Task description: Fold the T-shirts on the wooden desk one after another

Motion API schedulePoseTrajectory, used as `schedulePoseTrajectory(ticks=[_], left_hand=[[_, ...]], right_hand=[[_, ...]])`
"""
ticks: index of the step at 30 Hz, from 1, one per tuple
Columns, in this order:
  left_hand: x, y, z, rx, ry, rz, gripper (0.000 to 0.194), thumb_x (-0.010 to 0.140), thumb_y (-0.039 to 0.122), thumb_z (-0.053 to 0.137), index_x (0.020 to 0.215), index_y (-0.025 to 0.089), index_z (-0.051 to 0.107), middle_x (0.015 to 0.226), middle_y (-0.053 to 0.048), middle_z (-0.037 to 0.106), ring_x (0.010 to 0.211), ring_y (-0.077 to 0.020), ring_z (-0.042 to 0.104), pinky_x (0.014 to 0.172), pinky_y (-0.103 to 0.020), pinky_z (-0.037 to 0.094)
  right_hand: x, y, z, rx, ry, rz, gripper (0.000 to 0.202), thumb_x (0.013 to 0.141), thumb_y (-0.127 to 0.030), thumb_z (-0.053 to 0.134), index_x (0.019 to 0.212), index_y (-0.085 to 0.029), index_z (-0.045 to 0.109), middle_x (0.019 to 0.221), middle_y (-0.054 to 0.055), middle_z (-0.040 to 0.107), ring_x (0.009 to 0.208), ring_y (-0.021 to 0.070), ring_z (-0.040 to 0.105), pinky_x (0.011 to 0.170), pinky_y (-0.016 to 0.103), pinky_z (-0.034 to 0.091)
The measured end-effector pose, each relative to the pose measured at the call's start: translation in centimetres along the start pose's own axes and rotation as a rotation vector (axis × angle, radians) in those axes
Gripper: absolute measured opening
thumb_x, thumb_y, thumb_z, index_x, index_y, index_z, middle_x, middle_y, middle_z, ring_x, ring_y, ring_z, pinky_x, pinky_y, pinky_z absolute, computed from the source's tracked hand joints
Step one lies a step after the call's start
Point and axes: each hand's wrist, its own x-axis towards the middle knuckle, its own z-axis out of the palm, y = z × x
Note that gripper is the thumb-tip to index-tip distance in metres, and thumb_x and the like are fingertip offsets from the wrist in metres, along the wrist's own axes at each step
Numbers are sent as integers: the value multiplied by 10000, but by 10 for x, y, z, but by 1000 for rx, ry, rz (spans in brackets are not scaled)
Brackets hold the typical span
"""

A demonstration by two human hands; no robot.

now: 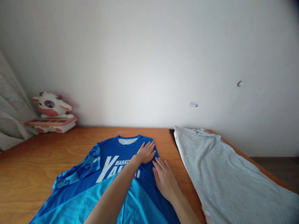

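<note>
A blue T-shirt (107, 168) with white lettering lies spread front side up on the wooden table, its collar toward the wall. Its left-side sleeve, patterned in lighter blue, is laid out; the other sleeve does not show. My left hand (146, 152) rests flat on the shirt near the right shoulder, fingers stretched out. Just below it, my right hand (164, 179) lies along the shirt's right edge with its fingers extended. Part of the lettering is hidden by my left forearm. Neither hand grips anything.
Grey clothing (217, 174) is laid over the table's right side, with something black under its far left corner. A cow-shaped toy keyboard (54, 115) stands at the back left beside a pale curtain (11, 115). The white wall (149, 68) borders the wooden table (23, 168).
</note>
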Motion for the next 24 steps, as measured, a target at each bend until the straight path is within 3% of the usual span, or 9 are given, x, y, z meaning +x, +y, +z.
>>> schedulePoseTrajectory(ticks=[7, 14, 24], left_hand=[[6, 2, 0, -11, -26, -15, 559, 1053, 386, 214, 1537, 160, 381, 1625, -141, 334, 1513, -295, 282, 1202, -570, 246], [33, 14, 3, -44, -42, -7, 574, 1050, 380, 206, 1551, 141, 355, 1626, -149, 322, 1515, -310, 273, 1201, -604, 229], [48, 12, 3, -104, 8, 15, 539, 1041, 388, 267, 1526, 196, 405, 1610, -82, 385, 1496, -274, 328, 1209, -575, 240]], right_hand=[[0, 2, 0, -76, -49, 81, 591, 1031, -371, 261, 1546, -101, 371, 1627, 102, 286, 1519, 265, 255, 1247, 519, 174], [2, 18, -8, -101, -52, 116, 605, 1038, -393, 238, 1543, -87, 366, 1626, 109, 277, 1530, 274, 218, 1250, 563, 104], [4, 28, -6, -128, -98, 199, 680, 1029, -523, 214, 1591, -142, 245, 1670, 58, 127, 1553, 266, 115, 1252, 544, 9]])
